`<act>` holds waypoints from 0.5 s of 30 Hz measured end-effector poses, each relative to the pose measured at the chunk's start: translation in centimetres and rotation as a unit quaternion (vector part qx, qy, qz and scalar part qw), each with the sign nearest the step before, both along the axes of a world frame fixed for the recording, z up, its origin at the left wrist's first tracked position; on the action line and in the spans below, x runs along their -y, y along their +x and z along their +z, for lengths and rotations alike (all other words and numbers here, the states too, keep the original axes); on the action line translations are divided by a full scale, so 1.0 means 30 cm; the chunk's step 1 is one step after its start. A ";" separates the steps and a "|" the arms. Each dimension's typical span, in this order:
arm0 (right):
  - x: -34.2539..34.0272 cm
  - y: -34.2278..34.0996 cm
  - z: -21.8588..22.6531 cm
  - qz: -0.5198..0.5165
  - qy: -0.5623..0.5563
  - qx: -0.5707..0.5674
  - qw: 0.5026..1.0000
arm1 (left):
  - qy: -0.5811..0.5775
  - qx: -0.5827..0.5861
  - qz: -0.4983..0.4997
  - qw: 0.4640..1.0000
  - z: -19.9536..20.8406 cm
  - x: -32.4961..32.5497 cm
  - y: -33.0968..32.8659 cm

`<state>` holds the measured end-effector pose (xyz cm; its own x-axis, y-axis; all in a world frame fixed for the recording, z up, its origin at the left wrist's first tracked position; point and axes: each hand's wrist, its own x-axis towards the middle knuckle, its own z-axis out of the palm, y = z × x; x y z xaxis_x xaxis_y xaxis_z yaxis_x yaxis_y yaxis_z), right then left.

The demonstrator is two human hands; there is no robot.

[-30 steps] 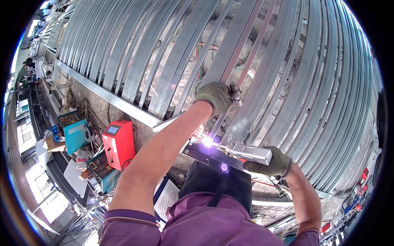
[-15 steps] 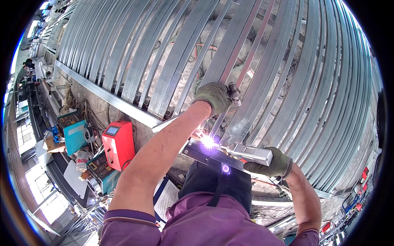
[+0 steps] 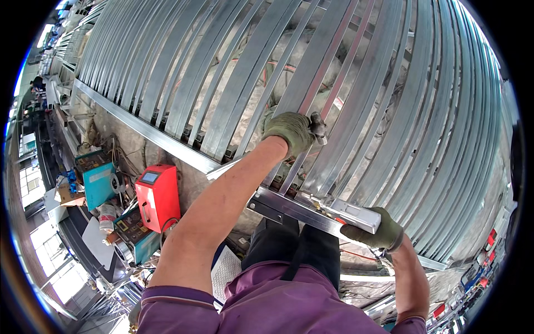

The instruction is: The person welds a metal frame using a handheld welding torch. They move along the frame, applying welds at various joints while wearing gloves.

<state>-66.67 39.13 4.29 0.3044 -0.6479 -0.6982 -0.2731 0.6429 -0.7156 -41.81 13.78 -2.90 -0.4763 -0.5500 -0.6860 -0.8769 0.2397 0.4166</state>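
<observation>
My left hand, in a grey-green work glove, is closed round a hammer. Its dark metal head sticks out past my fingers, while the handle is mostly hidden. That hand rests over the metal slats. In my gloved right hand I grip a silver, box-shaped welding gun. Its nozzle points left along the near frame rail, close to where slat ends meet the rail. No arc shows at the nozzle. Holes show in the rail's near side.
Left of me stands a red machine with a small screen. Beside it are two teal machines with dark panels, cables and wire spools. A red-orange hose lies on the floor beneath the slats. The long edge rail runs to the far left.
The bright welding arc and its sparks have gone out. My right hand has shifted slightly right and toward me with the welding gun. My left hand has hardly moved.
</observation>
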 end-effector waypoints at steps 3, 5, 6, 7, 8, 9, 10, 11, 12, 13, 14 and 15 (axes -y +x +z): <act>-0.036 -0.028 0.032 0.035 -0.116 -0.044 0.992 | -0.032 0.010 0.002 0.999 -0.051 -0.015 0.007; -0.043 -0.050 0.071 0.042 -0.157 -0.056 0.985 | -0.025 0.002 0.012 1.000 -0.008 -0.017 -0.014; -0.055 -0.059 0.074 0.029 -0.173 -0.062 0.983 | -0.011 -0.021 0.037 0.999 -0.023 -0.022 -0.008; -0.066 -0.066 0.077 0.018 -0.189 -0.067 0.980 | 0.003 -0.044 0.063 0.997 -0.014 -0.024 0.001; -0.076 -0.075 0.085 0.007 -0.205 -0.071 0.976 | 0.035 -0.074 0.085 0.993 -0.008 -0.032 -0.004; -0.092 -0.083 0.101 -0.021 -0.175 -0.063 0.982 | 0.070 -0.103 0.106 0.987 -0.002 -0.048 -0.011; -0.110 -0.095 0.103 -0.034 -0.165 -0.063 0.984 | 0.103 -0.131 0.126 0.978 0.025 -0.057 -0.022; -0.119 -0.099 0.101 -0.038 -0.157 -0.060 0.985 | 0.127 -0.217 0.169 0.953 -0.124 -0.083 0.036; -0.133 -0.111 0.093 -0.047 -0.146 -0.054 0.987 | 0.152 -0.296 0.204 0.921 -0.207 -0.107 0.061; -0.159 -0.137 0.090 -0.056 -0.132 -0.040 0.989 | 0.063 -0.171 0.117 0.976 -0.051 -0.111 -0.002; -0.158 -0.145 0.087 -0.066 -0.126 -0.026 0.990 | 0.016 -0.174 0.098 0.980 -0.057 -0.135 0.012; -0.161 -0.150 0.080 -0.074 -0.119 -0.013 0.990 | -0.031 -0.175 0.079 0.981 -0.080 -0.159 0.027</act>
<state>-71.16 43.97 6.68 0.1775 -0.8314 -0.5265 -0.2082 0.4911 -0.8458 -41.00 18.55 -5.29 -0.5818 -0.6714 -0.4591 -0.7112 0.1460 0.6876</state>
